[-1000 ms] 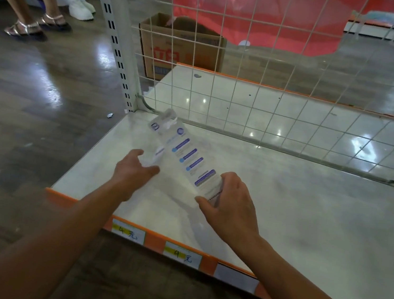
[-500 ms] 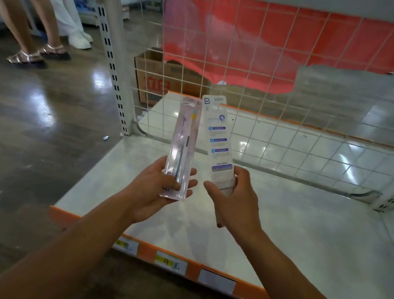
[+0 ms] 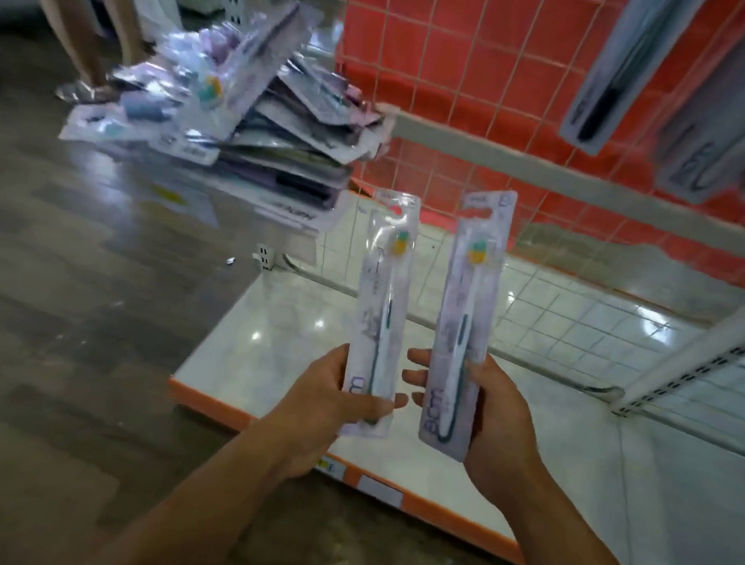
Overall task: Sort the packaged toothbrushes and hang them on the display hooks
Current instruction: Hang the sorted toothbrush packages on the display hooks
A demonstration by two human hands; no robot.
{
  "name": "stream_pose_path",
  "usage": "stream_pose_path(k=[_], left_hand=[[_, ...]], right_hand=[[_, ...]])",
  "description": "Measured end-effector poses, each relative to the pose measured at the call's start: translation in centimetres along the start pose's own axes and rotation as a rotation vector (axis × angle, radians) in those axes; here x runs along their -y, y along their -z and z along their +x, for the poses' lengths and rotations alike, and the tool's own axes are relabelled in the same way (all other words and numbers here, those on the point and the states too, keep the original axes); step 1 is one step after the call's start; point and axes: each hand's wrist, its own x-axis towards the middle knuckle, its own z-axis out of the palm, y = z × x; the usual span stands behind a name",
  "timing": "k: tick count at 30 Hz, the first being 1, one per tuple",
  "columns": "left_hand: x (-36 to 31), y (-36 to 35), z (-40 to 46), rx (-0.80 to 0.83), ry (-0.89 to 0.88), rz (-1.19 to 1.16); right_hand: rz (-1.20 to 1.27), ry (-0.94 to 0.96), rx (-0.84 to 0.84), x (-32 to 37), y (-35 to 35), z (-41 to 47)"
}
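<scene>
Both packs have come up higher since half a second ago, and the right one is now turned front toward me, so I see two matching faces. My left hand (image 3: 328, 399) grips one toothbrush pack (image 3: 379, 316) by its lower end, thumb across the front and fingers curled behind. My right hand (image 3: 492, 419) grips the second toothbrush pack (image 3: 464, 321) the same way, fingers wrapped round its left edge. I hold the two packs upright, side by side and just apart, above the front of the bottom shelf (image 3: 432, 468). Each holds one white brush with a yellow and green head.

Up to the left, a loose pile of packs (image 3: 249, 126) lies heaped at mixed angles; it is too blurred for me to count. At the upper right, hanging packs (image 3: 730, 105) show against the wire grid (image 3: 457, 72), at least three, though blur keeps me from an exact number. One white upright post (image 3: 700, 350) slants at the right. Someone's legs (image 3: 83, 21) stand at the upper left on the dark floor (image 3: 55, 290).
</scene>
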Motion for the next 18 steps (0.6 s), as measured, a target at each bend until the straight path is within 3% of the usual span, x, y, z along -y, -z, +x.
stream_pose_path(k=[6,18], left_hand=[[-7.0,-2.7,-5.7,-0.008,0.084,0.081],[-19.8,-5.8,-13.4,0.039,0.135,0.021]], right_hand=[[-0.170,0.205,-0.110,3.9,-2.9,-7.2],[-0.490,0.295,-0.338,11.6,-11.6,-16.8]])
